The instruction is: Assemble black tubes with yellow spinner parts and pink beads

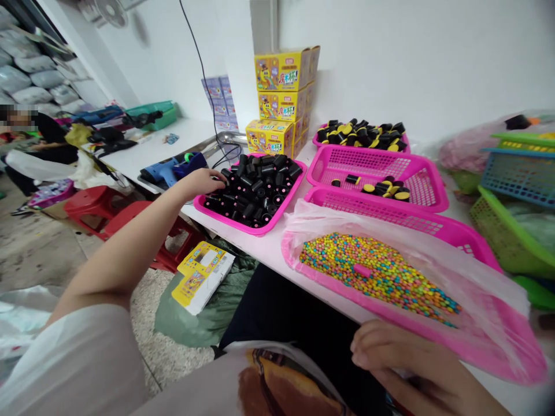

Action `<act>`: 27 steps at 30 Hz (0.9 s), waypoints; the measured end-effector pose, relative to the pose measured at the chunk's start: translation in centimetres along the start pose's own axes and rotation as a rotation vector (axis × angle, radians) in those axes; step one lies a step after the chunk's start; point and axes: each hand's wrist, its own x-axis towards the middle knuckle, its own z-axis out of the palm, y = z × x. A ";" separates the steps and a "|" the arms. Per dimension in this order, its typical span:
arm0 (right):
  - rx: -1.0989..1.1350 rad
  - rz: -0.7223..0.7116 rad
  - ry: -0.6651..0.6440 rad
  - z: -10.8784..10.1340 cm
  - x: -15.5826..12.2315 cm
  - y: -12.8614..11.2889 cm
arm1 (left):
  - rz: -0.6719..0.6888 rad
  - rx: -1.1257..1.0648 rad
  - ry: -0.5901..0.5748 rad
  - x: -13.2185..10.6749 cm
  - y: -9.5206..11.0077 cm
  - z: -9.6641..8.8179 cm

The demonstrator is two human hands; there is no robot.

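My left hand (203, 182) reaches out to the near left corner of a pink tray (243, 224) heaped with several small black cylinders (255, 186); its fingers curl down among them, and what they grip is hidden. My right hand (407, 364) rests low near my lap, fingers curled together, below the front edge of a pink tray (511, 361) lined with clear plastic and filled with multicoloured candy beads (377, 271). What the right fingers hold cannot be made out.
Two more pink baskets (427, 193) hold black and yellow caps (362, 134). Yellow boxes (281, 101) are stacked by the wall. Green and blue baskets (515, 173) stand right. Blue glue gun (167, 169), red stools (93, 205), a folded yellow box (202, 277), a seated person (30, 141) far left.
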 end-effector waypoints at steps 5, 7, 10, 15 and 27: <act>0.034 -0.006 -0.018 0.3 0.2 -0.5 | -0.061 -0.086 -0.089 1.4 2.0 0.5; 0.048 -0.001 -0.014 0.5 -0.1 -0.6 | -0.073 -0.070 -0.091 1.4 2.6 0.4; 0.076 0.023 -0.022 0.6 -0.7 -0.4 | -0.075 -0.019 -0.050 0.9 3.0 -0.1; 0.164 0.054 -0.026 0.8 -1.2 0.0 | 0.004 0.010 0.171 -4.2 4.6 -0.8; 1.076 0.385 0.691 7.8 7.0 -0.3 | 1.040 -0.759 0.150 -20.2 17.8 11.0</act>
